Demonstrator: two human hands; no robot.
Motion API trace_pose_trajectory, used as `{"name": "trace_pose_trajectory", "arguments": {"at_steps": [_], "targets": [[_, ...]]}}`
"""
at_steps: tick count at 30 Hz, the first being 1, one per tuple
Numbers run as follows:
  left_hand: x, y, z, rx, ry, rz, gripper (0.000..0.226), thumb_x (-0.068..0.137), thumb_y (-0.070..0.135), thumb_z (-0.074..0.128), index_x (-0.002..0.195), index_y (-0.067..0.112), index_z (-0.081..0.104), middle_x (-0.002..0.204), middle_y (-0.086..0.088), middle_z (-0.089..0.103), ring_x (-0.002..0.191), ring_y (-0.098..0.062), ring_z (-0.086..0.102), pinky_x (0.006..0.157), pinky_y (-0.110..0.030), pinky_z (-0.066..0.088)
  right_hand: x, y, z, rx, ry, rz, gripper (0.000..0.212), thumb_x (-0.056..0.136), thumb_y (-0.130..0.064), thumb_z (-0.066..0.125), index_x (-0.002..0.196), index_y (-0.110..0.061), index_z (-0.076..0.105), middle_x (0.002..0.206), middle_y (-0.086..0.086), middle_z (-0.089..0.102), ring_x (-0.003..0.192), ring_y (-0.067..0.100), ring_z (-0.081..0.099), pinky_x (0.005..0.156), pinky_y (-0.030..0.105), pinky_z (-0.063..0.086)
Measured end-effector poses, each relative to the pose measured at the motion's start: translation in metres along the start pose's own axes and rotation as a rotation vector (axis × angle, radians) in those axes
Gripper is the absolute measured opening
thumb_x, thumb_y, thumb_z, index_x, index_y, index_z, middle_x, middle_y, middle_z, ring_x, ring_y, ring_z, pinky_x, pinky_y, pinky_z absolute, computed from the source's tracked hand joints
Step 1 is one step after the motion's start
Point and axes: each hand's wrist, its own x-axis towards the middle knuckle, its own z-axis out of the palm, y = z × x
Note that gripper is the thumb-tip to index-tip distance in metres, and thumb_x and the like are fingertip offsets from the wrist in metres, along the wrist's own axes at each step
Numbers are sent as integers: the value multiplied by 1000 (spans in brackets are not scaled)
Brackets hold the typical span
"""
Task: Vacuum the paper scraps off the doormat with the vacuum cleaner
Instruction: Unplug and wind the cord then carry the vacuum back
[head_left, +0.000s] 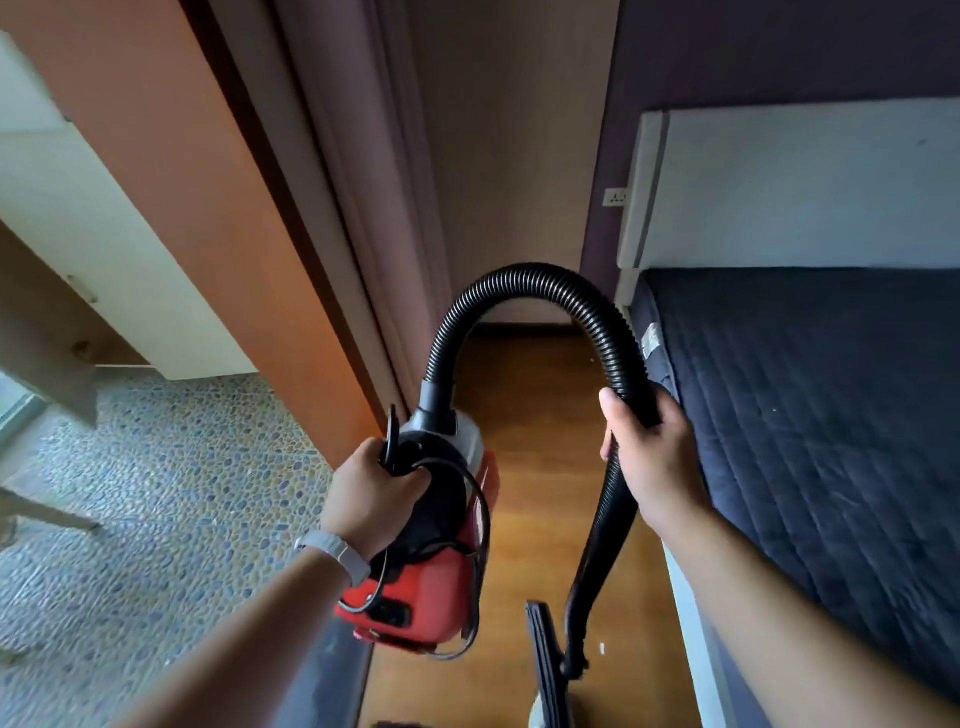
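**A:** Which step is this?

**B:** I'd say getting set up, not cleaning yet. The vacuum cleaner hangs in the air above the left edge of the wooden floor, carried and not set down. No doormat shows in view.

**A:** How is it held?

**B:** The left hand is curled round the handle on top of the red body, with a loop of the black cord caught in the same grasp. The right hand is wrapped round the hose where it comes down from its arch.

**A:** Which way does it point?

**B:** The body's long axis runs away from the person. The hose socket faces the far wall and the back end sits near the wrist. The hose climbs from the socket, bends over to the right and drops. Below the right hand the stiff tube slants steeply down to the nozzle, which sits low by the near end of the floor. The nozzle's long side lies along the strip of floor.

**A:** Any paper scraps?

**B:** There is a small white fleck just beside the nozzle. Whether it is paper I cannot tell.

**A:** And next?

**B:** Probably finding the doormat, freeing the cord to plug in, then laying the nozzle flat. The bed crowds the right edge of the floor, so there is little room to swing.
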Motion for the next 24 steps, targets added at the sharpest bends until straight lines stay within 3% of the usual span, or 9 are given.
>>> {"name": "trace_pose_trajectory", "arguments": {"at_steps": [4,9,12,16,21,24], "targets": [[41,32,10,-20,27,23,15,73,29,70,77,22,56,69,3,63,61,-14,59,48,-27,37,43,-9,-1,49,12,-25,21,92,-30,68,87,-12,59,60,6,58,47,10,54,46,16,42],[103,58,28,-33,26,47,15,71,31,70,79,23,59,72,5,64,65,-12,58,49,-27,37,108,-5,9,22,52,-35,30,79,-56,66,82,-27,60,54,0,58,49,16,57,51,29,44],[147,62,45,-43,-14,37,18,67,36,68,79,25,61,72,6,65,67,-14,61,53,-27,41,143,2,21,-20,83,-27,22,83,-48,70,82,-28,60,55,-1,59,48,13,56,50,29,43],[222,73,74,-60,-89,44,23,64,41,67,81,27,64,73,8,67,70,-17,63,58,-29,47,201,11,42,-44,157,19,24,77,-53,68,82,-31,61,55,-1,59,47,15,57,49,33,47],[325,102,93,-86,-178,62,21,67,36,70,84,26,63,77,7,68,75,-18,64,61,-29,46,281,10,78,-55,237,66,16,89,-31,72,80,-24,60,57,-2,58,46,13,54,50,31,45],[384,123,96,-125,-196,75,29,63,41,68,87,25,63,79,6,68,76,-21,64,67,-32,51,327,-1,99,-86,277,67,11,89,-31,72,87,-23,64,60,0,61,47,12,56,48,27,46]]}}
